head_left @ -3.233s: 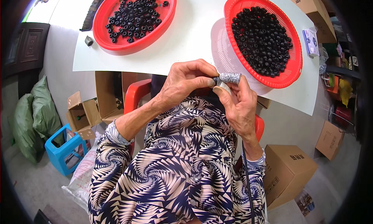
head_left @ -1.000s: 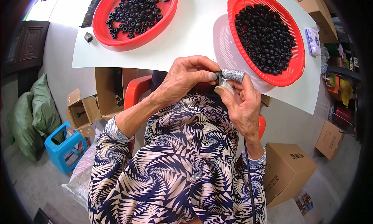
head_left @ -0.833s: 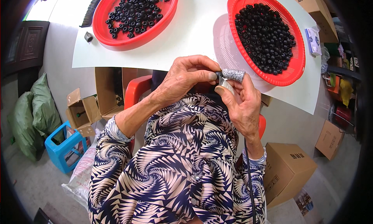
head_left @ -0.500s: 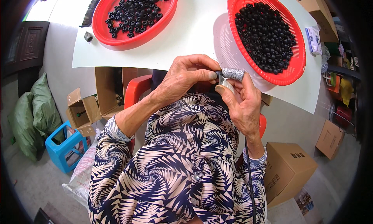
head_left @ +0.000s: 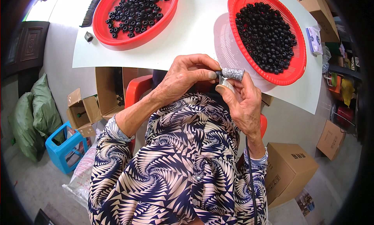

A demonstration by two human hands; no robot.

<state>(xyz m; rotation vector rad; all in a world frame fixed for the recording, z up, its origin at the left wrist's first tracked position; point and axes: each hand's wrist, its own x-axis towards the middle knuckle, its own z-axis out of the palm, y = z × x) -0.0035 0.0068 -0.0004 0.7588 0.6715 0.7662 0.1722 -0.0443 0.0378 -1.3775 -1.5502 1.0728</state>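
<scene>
My left hand (head_left: 191, 72) pinches a small black round piece (head_left: 219, 75) between thumb and fingers. Opposite it, my right hand (head_left: 244, 102) is closed around a short, speckled grey cylinder (head_left: 233, 73), whose end meets the black piece. A pale, shiny strip (head_left: 226, 83) shows under the cylinder, by my right thumb; its kind is unclear. Just ahead, to the right, a red perforated basket (head_left: 300, 65) holds many black hollow pieces (head_left: 265, 38). Farther left stands a red basin (head_left: 134, 41) with similar pieces (head_left: 134, 14).
The white table (head_left: 194, 26) carries both containers, a small grey metal fitting (head_left: 89, 37) and a small box (head_left: 314, 41). Cardboard boxes (head_left: 290, 172) stand at lower right. A blue plastic stool (head_left: 66, 147) and green sacks (head_left: 43, 116) are on the left. Red chair arms (head_left: 136, 91) flank me.
Both hands stay almost in place. The speckled cylinder and right fingers have shifted very slightly left; the black piece remains pinched.
</scene>
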